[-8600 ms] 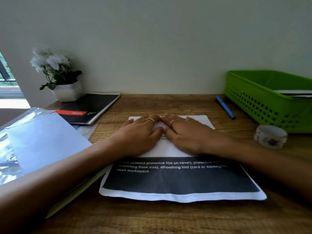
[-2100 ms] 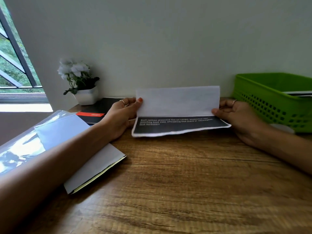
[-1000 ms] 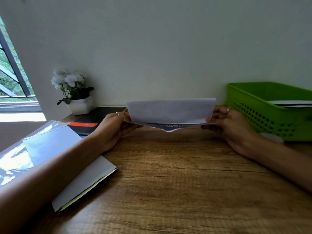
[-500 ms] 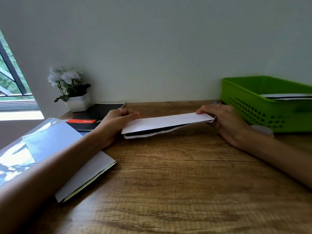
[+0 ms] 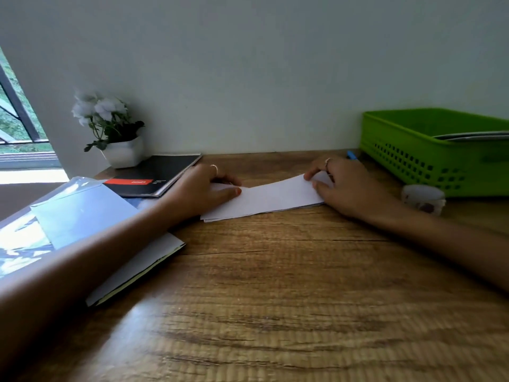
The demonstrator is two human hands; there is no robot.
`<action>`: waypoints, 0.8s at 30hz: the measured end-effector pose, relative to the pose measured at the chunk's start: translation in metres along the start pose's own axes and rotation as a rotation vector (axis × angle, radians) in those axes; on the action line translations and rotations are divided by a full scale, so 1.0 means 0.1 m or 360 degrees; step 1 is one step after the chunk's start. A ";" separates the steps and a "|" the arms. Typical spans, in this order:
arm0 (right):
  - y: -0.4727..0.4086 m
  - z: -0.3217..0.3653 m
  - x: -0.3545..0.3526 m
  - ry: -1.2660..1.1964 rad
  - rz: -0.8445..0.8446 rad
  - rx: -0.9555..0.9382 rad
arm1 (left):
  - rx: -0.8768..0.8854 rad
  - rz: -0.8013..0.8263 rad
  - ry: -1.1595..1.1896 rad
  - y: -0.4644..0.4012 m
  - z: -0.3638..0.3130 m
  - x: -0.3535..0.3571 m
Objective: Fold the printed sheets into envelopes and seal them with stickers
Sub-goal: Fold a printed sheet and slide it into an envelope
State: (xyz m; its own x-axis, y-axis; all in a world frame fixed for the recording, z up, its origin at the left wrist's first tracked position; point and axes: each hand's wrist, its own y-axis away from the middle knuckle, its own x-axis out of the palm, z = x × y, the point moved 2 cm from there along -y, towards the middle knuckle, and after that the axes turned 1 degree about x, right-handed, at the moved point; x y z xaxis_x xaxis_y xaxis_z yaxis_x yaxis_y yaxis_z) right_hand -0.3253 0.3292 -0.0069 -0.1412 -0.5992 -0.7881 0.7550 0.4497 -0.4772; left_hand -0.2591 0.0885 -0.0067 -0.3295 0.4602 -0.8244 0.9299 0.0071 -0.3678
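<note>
The printed sheet (image 5: 271, 198), folded into a long white strip with the print hidden inside, lies flat on the wooden desk (image 5: 275, 285) near the wall. My left hand (image 5: 203, 188) presses down on its left end, thumb on top of the paper. At the strip's right end my right hand (image 5: 347, 186) pinches the corner between thumb and fingers. A roll of patterned sticker tape (image 5: 422, 198) stands just right of my right wrist.
A green perforated basket (image 5: 429, 158) with papers in it sits at the back right, a blue pen (image 5: 352, 155) beside it. Back left are a white flowerpot (image 5: 124, 153) and a black notebook (image 5: 157, 175). A plastic sleeve with envelopes (image 5: 80, 213) lies under my left forearm.
The sheet, held upright in the air and folded over one second ago, has come down flat onto the desk. Both hands now hold its ends against the wood.
</note>
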 end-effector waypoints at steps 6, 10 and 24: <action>0.02 0.04 0.06 0.0208 0.0154 0.0014 | 0.0490 0.0054 -0.0258 0.03 -0.14 0.04; 0.01 0.16 0.06 0.0417 0.0218 -0.0016 | 0.0491 0.0196 -0.0343 0.04 -0.19 0.04; 0.07 0.67 0.40 0.0209 0.0694 0.0029 | 0.0464 0.0330 -0.0562 0.05 -0.33 0.07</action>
State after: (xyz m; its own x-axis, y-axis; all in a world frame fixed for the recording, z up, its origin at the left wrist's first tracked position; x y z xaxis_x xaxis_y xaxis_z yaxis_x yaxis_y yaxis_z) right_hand -0.2828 0.2643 -0.0162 0.1132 -0.2665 -0.9572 0.7729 0.6290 -0.0838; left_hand -0.2508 0.1211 -0.0001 -0.2249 0.0965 -0.9696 0.9139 -0.3242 -0.2443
